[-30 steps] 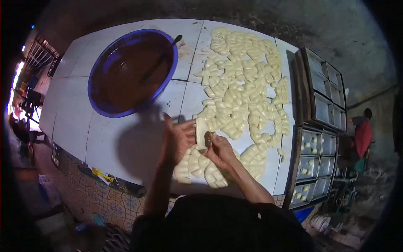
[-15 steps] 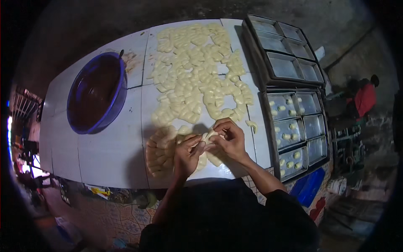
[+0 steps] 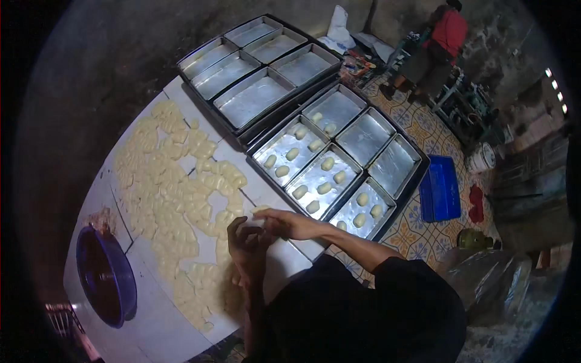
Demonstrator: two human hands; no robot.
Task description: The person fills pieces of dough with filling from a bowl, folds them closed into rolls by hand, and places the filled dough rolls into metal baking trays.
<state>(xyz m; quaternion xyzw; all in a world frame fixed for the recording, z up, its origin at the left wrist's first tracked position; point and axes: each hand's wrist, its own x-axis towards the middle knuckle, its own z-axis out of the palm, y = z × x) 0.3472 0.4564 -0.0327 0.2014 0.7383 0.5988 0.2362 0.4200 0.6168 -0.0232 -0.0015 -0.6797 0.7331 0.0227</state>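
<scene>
My left hand (image 3: 247, 245) is above the table at the near edge of the dough, its fingers curled inward. My right hand (image 3: 292, 224) meets it from the right, fingers pressed together and pointing left. The fingertips come together, and whatever they hold is hidden. Many pale dough pieces (image 3: 172, 193) lie spread across the white table (image 3: 145, 284) to the left of my hands. One dough piece (image 3: 261, 209) shows just beyond my right fingers. Right of my hands, small rolled dough pieces (image 3: 292, 153) rest in several metal baking tins (image 3: 322, 181).
A second rack of tins (image 3: 253, 94) stands beyond the first. A purple basin (image 3: 106, 275) with brown contents is at the lower left. On the patterned floor (image 3: 402, 245) lies a blue crate (image 3: 440, 189). A person in red (image 3: 446, 33) stands at the back right.
The view has swung right toward the tins. My hands have moved from the near dough toward the table's right edge. The dough between my fingers before is now hidden.
</scene>
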